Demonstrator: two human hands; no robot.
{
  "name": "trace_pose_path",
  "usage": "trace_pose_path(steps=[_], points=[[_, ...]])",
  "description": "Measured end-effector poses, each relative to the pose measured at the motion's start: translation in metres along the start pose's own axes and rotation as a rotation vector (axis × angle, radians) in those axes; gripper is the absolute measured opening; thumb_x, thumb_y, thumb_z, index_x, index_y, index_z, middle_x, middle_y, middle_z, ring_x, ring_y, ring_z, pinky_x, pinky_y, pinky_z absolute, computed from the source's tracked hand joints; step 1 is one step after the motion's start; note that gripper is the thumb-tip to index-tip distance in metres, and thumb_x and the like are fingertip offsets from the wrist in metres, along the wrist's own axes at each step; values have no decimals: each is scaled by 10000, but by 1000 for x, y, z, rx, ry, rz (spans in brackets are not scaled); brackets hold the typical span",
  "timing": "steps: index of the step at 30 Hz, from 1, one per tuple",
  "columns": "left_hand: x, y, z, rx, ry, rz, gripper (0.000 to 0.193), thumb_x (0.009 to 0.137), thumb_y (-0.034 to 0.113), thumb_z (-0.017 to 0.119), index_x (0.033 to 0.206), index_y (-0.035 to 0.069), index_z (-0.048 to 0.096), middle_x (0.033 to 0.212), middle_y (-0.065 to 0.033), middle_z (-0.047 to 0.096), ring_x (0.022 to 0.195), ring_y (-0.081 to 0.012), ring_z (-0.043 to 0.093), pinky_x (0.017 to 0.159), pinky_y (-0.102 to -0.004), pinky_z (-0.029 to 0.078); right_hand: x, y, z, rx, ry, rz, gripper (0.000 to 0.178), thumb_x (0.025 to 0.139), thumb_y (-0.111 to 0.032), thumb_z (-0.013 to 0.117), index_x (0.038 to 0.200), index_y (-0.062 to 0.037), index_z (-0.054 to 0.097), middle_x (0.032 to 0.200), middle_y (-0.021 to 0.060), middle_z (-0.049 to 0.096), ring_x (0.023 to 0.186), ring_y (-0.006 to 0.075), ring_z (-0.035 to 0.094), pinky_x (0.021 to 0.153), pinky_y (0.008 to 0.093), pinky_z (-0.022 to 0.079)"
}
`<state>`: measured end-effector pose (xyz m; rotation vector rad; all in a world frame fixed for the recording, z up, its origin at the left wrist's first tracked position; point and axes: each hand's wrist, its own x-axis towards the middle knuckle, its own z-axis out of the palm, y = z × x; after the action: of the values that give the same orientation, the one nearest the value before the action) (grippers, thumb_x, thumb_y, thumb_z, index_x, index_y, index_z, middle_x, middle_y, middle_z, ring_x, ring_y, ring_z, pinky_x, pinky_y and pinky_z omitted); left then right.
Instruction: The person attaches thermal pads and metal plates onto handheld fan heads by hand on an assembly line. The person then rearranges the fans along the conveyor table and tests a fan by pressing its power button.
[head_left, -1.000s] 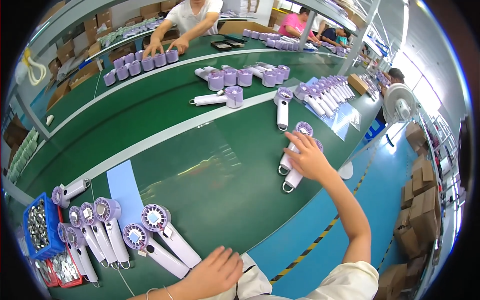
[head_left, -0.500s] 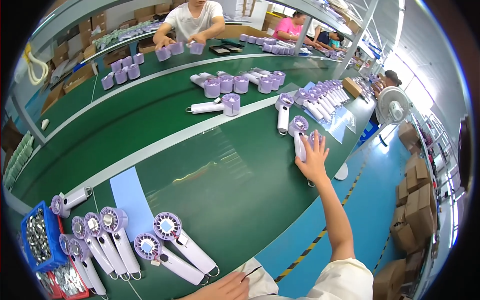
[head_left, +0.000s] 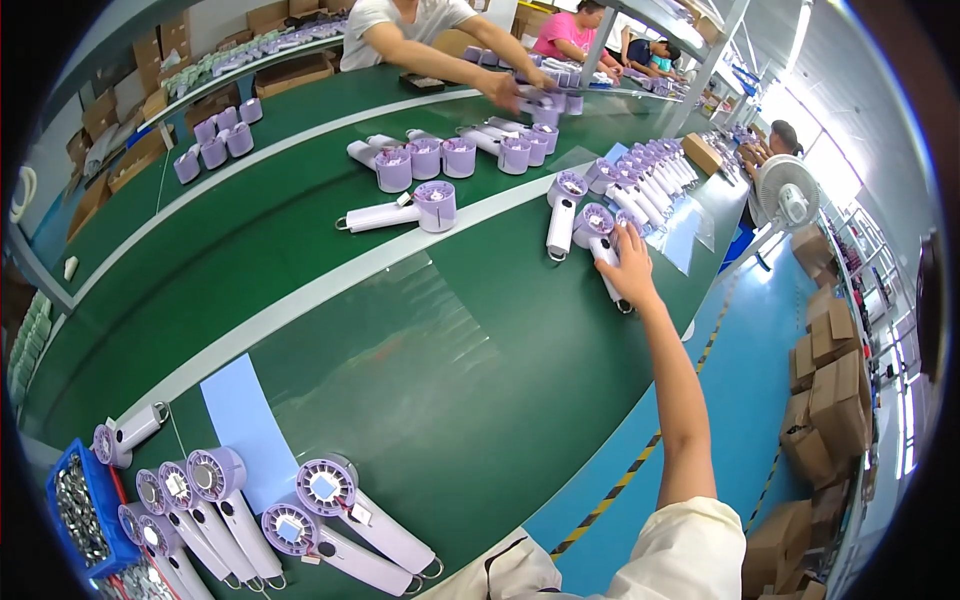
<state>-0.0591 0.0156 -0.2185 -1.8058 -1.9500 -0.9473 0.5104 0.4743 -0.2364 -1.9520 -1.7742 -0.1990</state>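
Observation:
At the right side of the green bench, my right hand (head_left: 628, 268) curls over a lilac-and-white handheld fan; most of that fan is hidden beneath my fingers. Its thumb lies by the handle of a neighbouring handheld fan (head_left: 595, 222). Another fan (head_left: 562, 225) rests just left of these. Beyond my fingers, a row of similar fans (head_left: 650, 180) lies side by side. My left hand is outside the view. Near the front edge lie two fans with square pads on their round heads (head_left: 325, 487), beside several more fans (head_left: 215, 475).
A blue bin of metal parts (head_left: 120, 545) stands at the lower left, near a blue sheet (head_left: 240, 420). Across a grey rail (head_left: 300, 290), more fans (head_left: 425, 158) stand on the far strip. A co-worker's arms (head_left: 430, 60) reach over the bench there. A white pedestal fan (head_left: 785, 195) stands right.
My right hand has moved farther from me with the fan under it, toward the row, and its fingers are closer together. My left hand has left the view. The co-worker's arms have swung right.

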Motion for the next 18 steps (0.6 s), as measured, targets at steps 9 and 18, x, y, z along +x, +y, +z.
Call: trace_pose_path(steps=[9,18], points=[[-6,-15,18,162,15,-143,239,992,129,488,1051,-58,624,1140,-229,580,997,-375,568,877,-473,461,68,26,10,100,-1,-210,817,718,-194,665,1459,-90,338,1474,166,395,1314,452,368,1101,526,301],[-2,-2,18,152,24,-201,243,992,126,482,1041,-66,624,1121,-224,579,976,-369,568,866,-471,463,47,-92,28,152,230,-87,608,840,-254,674,1320,29,429,1183,293,498,1091,454,526,920,491,447]])
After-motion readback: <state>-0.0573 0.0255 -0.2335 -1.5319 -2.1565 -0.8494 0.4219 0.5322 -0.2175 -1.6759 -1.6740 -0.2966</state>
